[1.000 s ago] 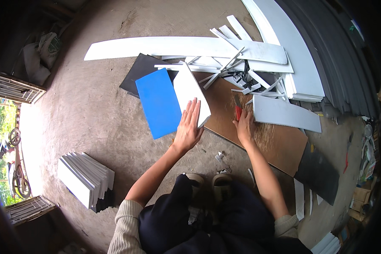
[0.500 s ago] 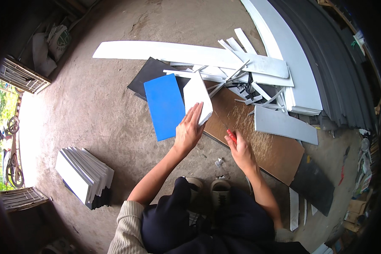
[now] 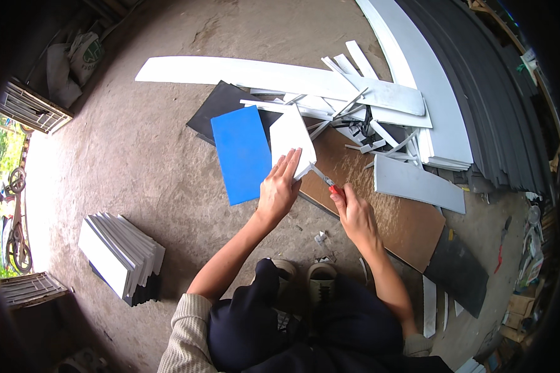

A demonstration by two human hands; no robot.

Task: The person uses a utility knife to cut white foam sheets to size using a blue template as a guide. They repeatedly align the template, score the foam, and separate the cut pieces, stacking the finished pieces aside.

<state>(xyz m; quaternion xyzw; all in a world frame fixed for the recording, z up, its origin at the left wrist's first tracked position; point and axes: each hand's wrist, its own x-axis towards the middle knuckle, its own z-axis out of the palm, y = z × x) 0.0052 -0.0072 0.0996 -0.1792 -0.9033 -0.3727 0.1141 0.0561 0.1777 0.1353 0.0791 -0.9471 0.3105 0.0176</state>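
A small white board (image 3: 290, 133), seemingly foam, is under my left hand (image 3: 279, 188). The fingers lie along its top near the close edge, while the thumb is mostly hidden. In my right hand (image 3: 356, 214) is a red-handled utility knife (image 3: 330, 182), its blade reaching the white board's near right corner. A blue sheet (image 3: 241, 155) lies just left of that board, partly over a black sheet (image 3: 214, 112). Below the knife is a scuffed brown board (image 3: 379, 214).
White offcut strips (image 3: 379, 143) are heaped beyond the brown board, beneath a long white panel (image 3: 230, 71). A stack of white pieces (image 3: 115, 255) stands on the floor at left. Large dark sheets (image 3: 473, 93) and white sheets (image 3: 438, 105) lie at right. Another red-handled tool (image 3: 501, 252) lies far right.
The knife has come up and left, so its blade now meets the white board's corner. The white board has tilted slightly, showing more of its face. My left hand stays on it.
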